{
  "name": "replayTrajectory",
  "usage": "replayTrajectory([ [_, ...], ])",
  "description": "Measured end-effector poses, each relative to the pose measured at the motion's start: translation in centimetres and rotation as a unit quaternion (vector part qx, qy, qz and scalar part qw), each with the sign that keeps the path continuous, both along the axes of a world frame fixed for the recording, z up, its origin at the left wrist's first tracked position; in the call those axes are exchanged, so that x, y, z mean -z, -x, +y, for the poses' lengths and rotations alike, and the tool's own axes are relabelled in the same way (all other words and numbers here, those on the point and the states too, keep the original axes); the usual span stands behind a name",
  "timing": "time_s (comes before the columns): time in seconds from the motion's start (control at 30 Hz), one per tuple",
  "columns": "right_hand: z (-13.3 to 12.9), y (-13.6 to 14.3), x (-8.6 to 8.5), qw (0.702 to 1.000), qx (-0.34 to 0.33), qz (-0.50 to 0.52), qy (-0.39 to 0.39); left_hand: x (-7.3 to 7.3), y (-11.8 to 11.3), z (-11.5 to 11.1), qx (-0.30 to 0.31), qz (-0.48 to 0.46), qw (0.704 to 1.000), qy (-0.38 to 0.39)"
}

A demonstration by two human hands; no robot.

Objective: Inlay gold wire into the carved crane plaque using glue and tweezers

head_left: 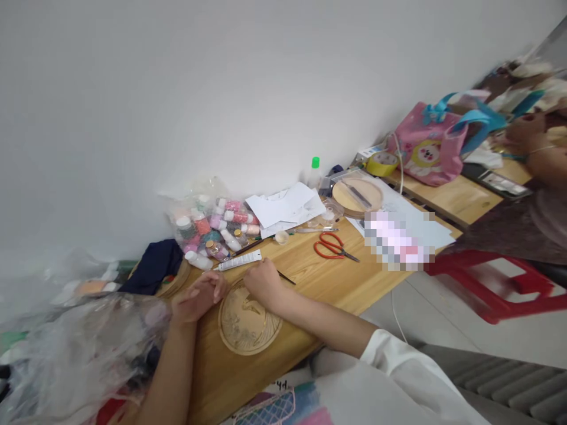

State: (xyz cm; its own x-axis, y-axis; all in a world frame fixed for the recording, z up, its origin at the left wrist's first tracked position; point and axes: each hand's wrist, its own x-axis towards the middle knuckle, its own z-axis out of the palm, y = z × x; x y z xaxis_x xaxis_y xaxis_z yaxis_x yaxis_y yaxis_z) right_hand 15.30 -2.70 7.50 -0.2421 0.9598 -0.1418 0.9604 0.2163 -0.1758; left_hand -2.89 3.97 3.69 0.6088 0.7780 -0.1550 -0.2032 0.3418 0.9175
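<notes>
A round tan piece [248, 323] with a raised bird-and-flower pattern lies on the wooden table [305, 283]. My right hand [263, 284] is over its upper right edge with the fingers curled; a thin dark stick [287, 278] shows beside it, and what the fingers hold is hidden. At the left of the round piece, my left hand [201, 295] rests with its fingers loosely bent and apart, nothing visible in them. Just beyond both hands lies a white tube [240, 260].
Small bottles of beads [217, 224], white papers [286, 208], red-handled scissors [335, 247] and a round wooden hoop [357, 196] lie farther back. Plastic bags [84, 354] crowd the left. A pink bag [427, 144] and another person's arm [547, 159] are at right.
</notes>
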Motion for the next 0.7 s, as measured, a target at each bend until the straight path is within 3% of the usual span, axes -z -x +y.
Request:
replayTrajectory([
  [0.1,-0.1,0.0,-0.2,1.000,-0.011,0.007,0.011,-1.8,1.2,-0.3,-0.014,0.078,0.996,-0.043],
  [0.23,-0.2,-0.2,-0.3,0.999,-0.029,-0.003,0.020,-5.7,3.6,-0.7,-0.131,0.208,0.963,-0.107],
  [0.3,-0.2,-0.4,-0.4,0.999,-0.042,-0.016,0.026,-7.7,5.0,-0.8,-0.206,0.287,0.924,-0.145],
  [0.4,-0.2,-0.5,-0.4,0.997,-0.058,-0.046,0.037,-9.8,6.9,-1.0,-0.295,0.412,0.836,-0.210],
  [0.47,-0.1,-0.5,-0.5,0.995,-0.066,-0.067,0.035,-10.3,7.7,-1.4,-0.329,0.482,0.774,-0.244],
  [0.57,0.0,-0.3,-0.8,0.992,-0.079,-0.092,0.020,-9.7,8.3,-2.3,-0.349,0.560,0.704,-0.264],
  [0.7,0.2,0.0,-1.0,0.988,-0.098,-0.123,0.001,-8.1,9.4,-3.3,-0.365,0.608,0.663,-0.239],
])
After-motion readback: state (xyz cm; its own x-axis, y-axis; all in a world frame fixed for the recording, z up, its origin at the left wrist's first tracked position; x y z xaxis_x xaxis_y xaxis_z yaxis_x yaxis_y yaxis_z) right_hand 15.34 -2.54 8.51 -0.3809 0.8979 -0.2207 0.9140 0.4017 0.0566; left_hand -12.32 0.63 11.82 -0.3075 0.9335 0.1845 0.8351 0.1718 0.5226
